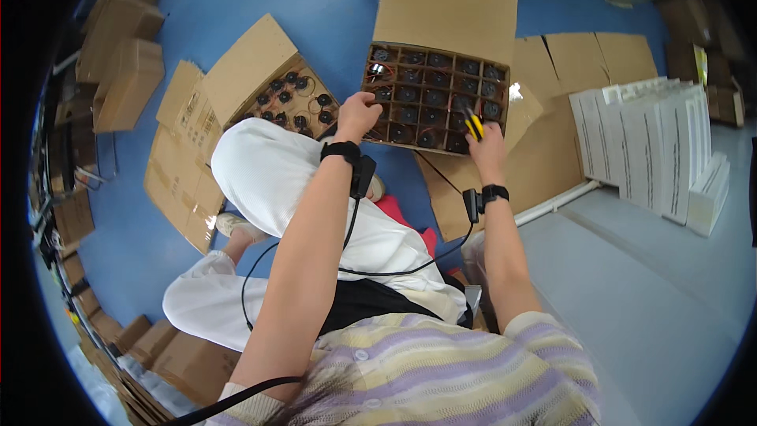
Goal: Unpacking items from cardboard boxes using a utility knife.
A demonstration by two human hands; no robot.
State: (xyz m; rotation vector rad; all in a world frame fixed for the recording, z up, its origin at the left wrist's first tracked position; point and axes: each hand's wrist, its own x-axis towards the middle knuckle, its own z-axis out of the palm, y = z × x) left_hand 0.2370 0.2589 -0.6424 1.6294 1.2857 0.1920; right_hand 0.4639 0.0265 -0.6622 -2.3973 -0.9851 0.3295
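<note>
Both hands are up at the near edge of an open cardboard box [432, 93] in the upper middle of the frame: the left hand [356, 115] rests curled on the box's near left corner, fingers folded over the rim and holding nothing that can be made out, while the right hand [487, 146], to the right of it and well apart, is closed around a small yellow and black tool [473, 125] whose tip sits at the box's near right edge. The box is split by a cardboard grid into many cells, each holding a round black part, and its big lid flap stands open toward the top of the frame. Under it and to the right, flattened cardboard sheets [583, 63] lie on the blue floor [323, 8]. At the right of the frame a stack of white cartons [654, 142] lies fanned out. A second open box [292, 99], upper left of centre, holds loose round black parts and is partly hidden by the person's knee in white trousers [260, 166]. More closed brown boxes [126, 79] pile up along the left rim. Each wrist wears a black band [341, 149] with a small device, and a black cable [378, 268] runs between them.
</note>
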